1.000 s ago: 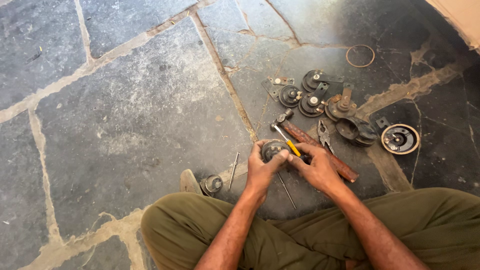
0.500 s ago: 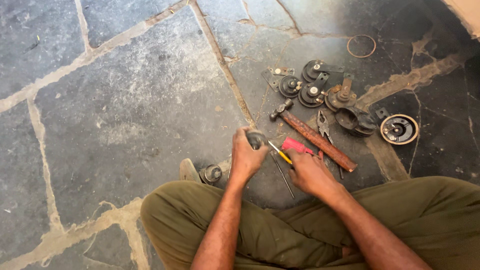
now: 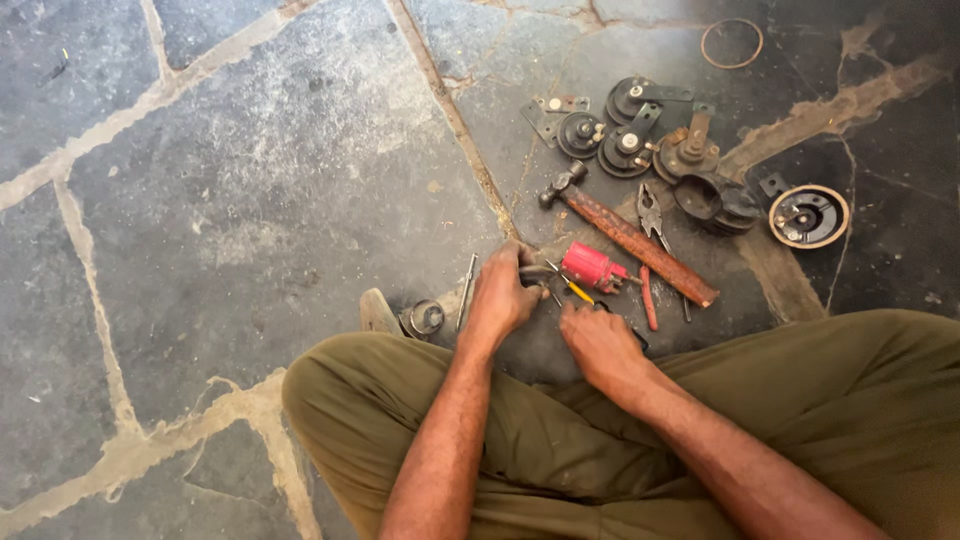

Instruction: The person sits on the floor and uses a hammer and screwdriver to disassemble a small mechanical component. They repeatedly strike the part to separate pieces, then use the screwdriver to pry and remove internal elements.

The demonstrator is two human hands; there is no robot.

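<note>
L hand at frame centre grips a small metal part, red tool just right of it, axis pointing right; R hand lower right, grip can't tell.

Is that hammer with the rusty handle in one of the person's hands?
No. The hammer lies on the stone floor beyond both hands, while the left hand grips a small metal part.

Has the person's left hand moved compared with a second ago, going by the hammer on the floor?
Yes. The left hand has slid left and slightly back, away from the hammer handle's middle.
</note>
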